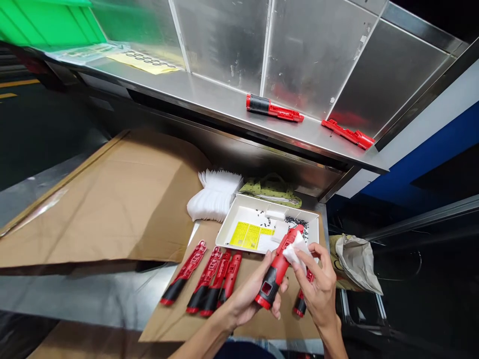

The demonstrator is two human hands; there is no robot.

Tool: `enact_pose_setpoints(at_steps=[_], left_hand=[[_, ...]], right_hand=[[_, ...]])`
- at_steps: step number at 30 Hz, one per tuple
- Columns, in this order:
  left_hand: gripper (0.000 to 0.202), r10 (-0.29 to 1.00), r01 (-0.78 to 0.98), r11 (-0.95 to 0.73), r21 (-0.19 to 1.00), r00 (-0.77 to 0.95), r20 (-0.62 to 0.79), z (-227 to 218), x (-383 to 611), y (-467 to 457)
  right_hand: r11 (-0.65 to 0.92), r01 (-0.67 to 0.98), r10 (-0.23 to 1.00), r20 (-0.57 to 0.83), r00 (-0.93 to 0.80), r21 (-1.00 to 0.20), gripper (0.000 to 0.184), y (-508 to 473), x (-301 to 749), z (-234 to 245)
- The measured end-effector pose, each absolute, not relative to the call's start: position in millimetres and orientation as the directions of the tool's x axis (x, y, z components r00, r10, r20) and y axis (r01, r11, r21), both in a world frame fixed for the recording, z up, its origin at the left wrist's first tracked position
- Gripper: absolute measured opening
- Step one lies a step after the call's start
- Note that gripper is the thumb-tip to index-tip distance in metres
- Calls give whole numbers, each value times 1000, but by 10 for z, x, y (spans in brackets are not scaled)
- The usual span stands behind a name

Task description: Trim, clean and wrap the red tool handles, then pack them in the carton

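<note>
My left hand [250, 298] grips red-black housing [276, 274]; right hand [319, 283] pinches white wipe [297, 248] against it. Wiping step, I judge; contact spot half hidden. Next stroke calls for steady hold.

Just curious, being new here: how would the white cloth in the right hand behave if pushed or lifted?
The white cloth is probably floppy, since it bunches up in the right hand. It looks thin and soft, so it is likely light. Its crumpled shape seems unlikely to roll.
</note>
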State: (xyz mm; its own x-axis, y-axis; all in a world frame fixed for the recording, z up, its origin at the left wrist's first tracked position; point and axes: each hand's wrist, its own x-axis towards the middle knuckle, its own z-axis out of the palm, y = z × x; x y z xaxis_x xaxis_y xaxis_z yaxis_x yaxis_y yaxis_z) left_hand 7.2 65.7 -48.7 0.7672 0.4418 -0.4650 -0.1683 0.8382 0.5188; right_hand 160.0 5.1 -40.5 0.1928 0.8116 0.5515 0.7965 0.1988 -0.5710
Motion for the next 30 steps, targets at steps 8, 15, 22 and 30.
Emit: enact_pose_setpoints(at_steps=[8, 15, 22, 30], left_hand=[[77, 529, -191, 786, 588, 699, -481, -561, 113, 616], [82, 509, -194, 789, 583, 738, -444, -556, 124, 638], [92, 532, -196, 755, 626, 741, -409, -531, 107, 659], [109, 629, -129, 597, 792, 688, -362, -711, 144, 630]], right_hand=[[227, 823, 799, 583, 149, -521, 21, 76, 1485, -290], [227, 845, 767, 624, 151, -483, 20, 101, 1414, -225], [193, 855, 812, 567, 136, -482, 19, 100, 1391, -176], [145, 840, 796, 566, 215, -523, 20, 94, 1325, -216]])
